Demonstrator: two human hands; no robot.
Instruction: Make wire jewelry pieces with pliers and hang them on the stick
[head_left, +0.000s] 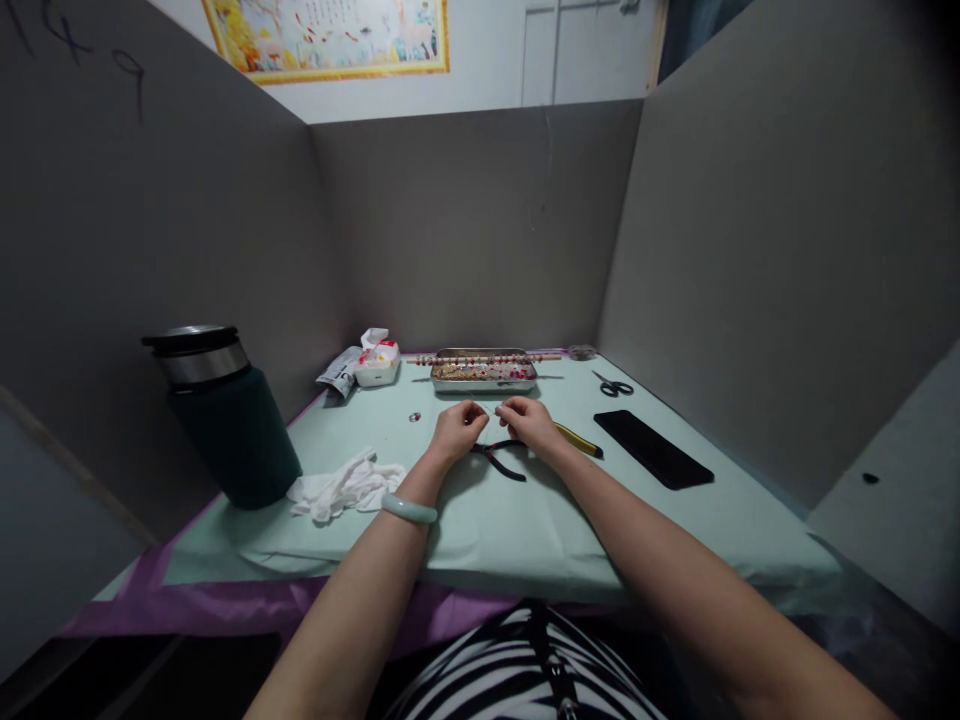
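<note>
Over the middle of the table, my left hand (457,428) and my right hand (529,422) face each other, fingertips pinched and a small gap apart. A very fine thread or wire (489,410) shows faintly between them; its ends are hidden in the fingers. Black-handled pliers (504,464) lie just beneath my hands, partly covered by the right one. Beyond my fingers stands a metal tray (484,386) of gold and red beads. Across its top rests a thin stick (420,361) with small red beaded pieces along it.
A dark green bottle (232,435) and crumpled white gloves (346,487) are at left. A small ring-like piece (415,417), white box (378,364) and foil packet (340,371) lie farther back. Rightward are a yellow-handled cutter (581,442), black phone (652,449) and scissors (615,387). Grey partitions (480,220) enclose the table.
</note>
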